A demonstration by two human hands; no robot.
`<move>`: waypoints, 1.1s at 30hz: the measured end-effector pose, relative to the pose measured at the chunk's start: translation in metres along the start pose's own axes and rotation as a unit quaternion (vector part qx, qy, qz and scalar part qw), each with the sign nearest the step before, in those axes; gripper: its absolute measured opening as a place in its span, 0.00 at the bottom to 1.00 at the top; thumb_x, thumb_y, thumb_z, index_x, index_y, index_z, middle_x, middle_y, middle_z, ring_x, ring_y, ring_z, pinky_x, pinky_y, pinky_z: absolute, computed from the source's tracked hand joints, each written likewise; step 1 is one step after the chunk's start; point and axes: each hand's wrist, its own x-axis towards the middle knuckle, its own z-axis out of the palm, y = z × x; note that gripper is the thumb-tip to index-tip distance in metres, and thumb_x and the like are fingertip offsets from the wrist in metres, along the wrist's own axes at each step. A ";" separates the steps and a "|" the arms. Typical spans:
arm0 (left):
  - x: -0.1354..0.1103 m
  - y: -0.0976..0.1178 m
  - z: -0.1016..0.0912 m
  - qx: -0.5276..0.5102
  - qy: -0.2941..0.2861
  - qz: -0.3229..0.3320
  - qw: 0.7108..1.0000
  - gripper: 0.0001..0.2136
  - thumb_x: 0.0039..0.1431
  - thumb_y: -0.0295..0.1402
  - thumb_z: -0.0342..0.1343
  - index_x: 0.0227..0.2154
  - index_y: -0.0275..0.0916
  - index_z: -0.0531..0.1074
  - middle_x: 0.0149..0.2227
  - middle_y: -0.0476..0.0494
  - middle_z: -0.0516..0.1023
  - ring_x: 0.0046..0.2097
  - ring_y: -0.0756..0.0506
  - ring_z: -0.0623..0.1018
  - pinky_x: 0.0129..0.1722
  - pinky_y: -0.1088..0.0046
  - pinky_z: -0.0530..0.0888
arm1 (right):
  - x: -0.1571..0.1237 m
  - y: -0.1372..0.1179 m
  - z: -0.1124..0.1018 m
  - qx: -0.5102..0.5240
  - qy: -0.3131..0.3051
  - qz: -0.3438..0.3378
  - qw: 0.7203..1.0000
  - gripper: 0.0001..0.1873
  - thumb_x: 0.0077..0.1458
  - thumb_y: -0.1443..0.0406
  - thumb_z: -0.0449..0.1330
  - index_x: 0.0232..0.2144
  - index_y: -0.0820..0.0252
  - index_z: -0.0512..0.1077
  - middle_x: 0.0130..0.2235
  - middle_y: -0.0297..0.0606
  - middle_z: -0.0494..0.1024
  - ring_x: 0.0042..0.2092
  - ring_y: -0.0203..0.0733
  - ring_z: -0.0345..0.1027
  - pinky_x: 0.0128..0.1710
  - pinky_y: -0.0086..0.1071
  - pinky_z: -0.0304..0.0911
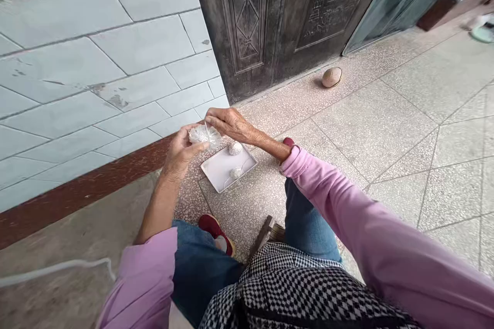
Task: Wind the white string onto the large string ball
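Left hand [180,153], grip closed on a white thread bundle [201,134], holds it raised, apparently to steady it; right hand [230,123] pinches a strand [207,130] just above it. Below both grips, a white tray [216,169] on the floor [347,128] keeps two thread balls [235,148] together

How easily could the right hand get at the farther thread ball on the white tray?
Likely yes: the right hand is just above that thread ball on the tray, with nothing between them, though it is busy pinching the white piece that the left hand holds.
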 end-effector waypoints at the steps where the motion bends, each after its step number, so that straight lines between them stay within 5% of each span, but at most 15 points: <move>1: -0.002 0.002 -0.001 -0.006 -0.024 -0.012 1.000 0.39 0.36 0.43 0.98 0.53 0.39 0.91 0.51 0.38 0.93 0.52 0.38 0.88 0.49 0.71 0.86 | 0.003 0.004 -0.001 0.009 0.009 0.004 1.000 0.23 0.92 0.58 0.65 0.38 0.55 0.70 0.34 0.34 0.72 0.40 0.43 0.65 0.41 0.35 0.59; 6: -0.004 0.008 -0.002 -0.086 -0.061 -0.004 0.994 0.37 0.39 0.41 0.94 0.55 0.42 0.91 0.54 0.36 0.93 0.52 0.34 0.91 0.48 0.65 0.90 | 0.018 0.021 -0.003 0.025 0.042 0.018 0.999 0.24 0.90 0.63 0.64 0.35 0.56 0.69 0.34 0.32 0.72 0.40 0.41 0.63 0.43 0.33 0.58; 12: 0.015 0.000 -0.001 -0.188 0.026 0.067 0.979 0.34 0.46 0.45 0.90 0.55 0.42 0.87 0.57 0.31 0.92 0.63 0.29 0.90 0.58 0.59 0.92 | 0.019 0.025 0.018 -0.037 -0.019 0.056 0.998 0.20 0.89 0.71 0.60 0.37 0.61 0.76 0.35 0.32 0.74 0.41 0.40 0.65 0.48 0.33 0.59; 20: 0.040 -0.034 -0.019 -0.008 0.203 0.102 0.974 0.42 0.35 0.43 0.93 0.56 0.44 0.84 0.53 0.40 0.91 0.56 0.32 0.91 0.55 0.62 0.89 | 0.011 0.025 0.052 -0.015 -0.102 0.035 0.994 0.15 0.88 0.70 0.68 0.40 0.61 0.81 0.37 0.33 0.79 0.42 0.43 0.71 0.49 0.34 0.62; 23: 0.035 -0.036 -0.020 0.046 0.164 0.080 0.982 0.41 0.42 0.48 0.92 0.58 0.44 0.83 0.50 0.40 0.91 0.52 0.33 0.92 0.47 0.63 0.90 | 0.018 0.021 0.045 0.020 -0.048 0.052 0.997 0.21 0.88 0.68 0.70 0.35 0.60 0.78 0.35 0.33 0.77 0.40 0.40 0.68 0.46 0.32 0.62; 27: 0.019 -0.026 -0.016 0.062 0.035 0.007 0.997 0.44 0.49 0.52 0.91 0.66 0.44 0.83 0.52 0.37 0.91 0.41 0.35 0.93 0.33 0.67 0.86 | 0.019 0.014 0.024 0.072 -0.004 0.073 0.995 0.24 0.87 0.70 0.69 0.33 0.59 0.73 0.31 0.29 0.71 0.35 0.37 0.61 0.39 0.31 0.58; 30: 0.009 -0.019 -0.010 0.061 -0.049 -0.007 0.997 0.45 0.55 0.54 0.90 0.71 0.43 0.83 0.56 0.33 0.91 0.43 0.34 0.94 0.32 0.69 0.85 | 0.012 0.009 0.012 0.056 0.021 0.064 0.996 0.25 0.86 0.70 0.69 0.31 0.57 0.71 0.30 0.28 0.67 0.34 0.37 0.57 0.37 0.32 0.53; 33: 0.006 -0.017 -0.005 0.038 -0.071 -0.005 0.997 0.46 0.54 0.57 0.91 0.70 0.42 0.83 0.56 0.32 0.90 0.46 0.34 0.93 0.33 0.70 0.85 | 0.005 0.004 0.006 0.037 0.025 0.041 0.998 0.27 0.85 0.65 0.74 0.31 0.57 0.71 0.30 0.28 0.64 0.35 0.38 0.56 0.37 0.34 0.51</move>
